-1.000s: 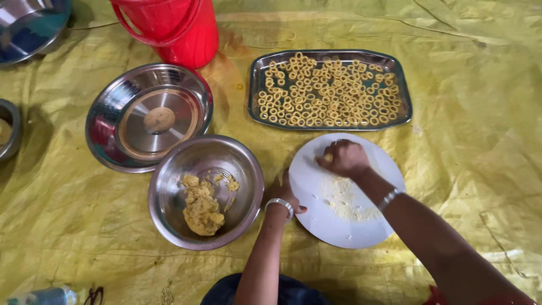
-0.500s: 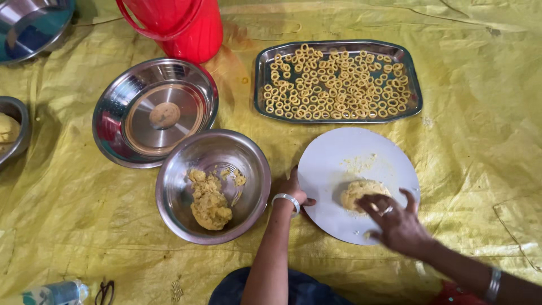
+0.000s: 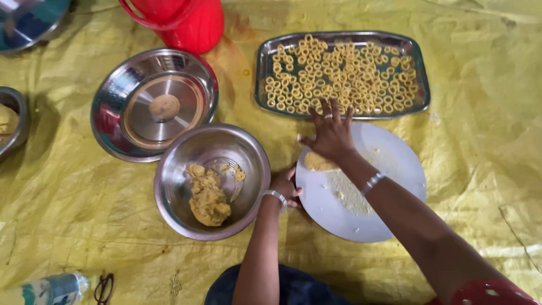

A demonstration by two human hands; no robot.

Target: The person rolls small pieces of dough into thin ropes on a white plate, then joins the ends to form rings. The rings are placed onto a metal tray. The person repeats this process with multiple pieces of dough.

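Now right hand (image 3: 332,134) near plate (image 3: 395,169) rim

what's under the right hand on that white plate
A flattened piece of yellow dough lies on the white plate under the right hand; only its near edge shows. The palm hides the rest. Pale crumbs lie beside it.

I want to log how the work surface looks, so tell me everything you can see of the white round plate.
The white plate is round, flat and smooth, lying level on the yellow sheet just below the steel tray. Pale crumbs dust its middle. A flattened yellow dough piece sits near its upper left edge under the right hand, which presses down with spread fingers. The left hand grips its left rim.
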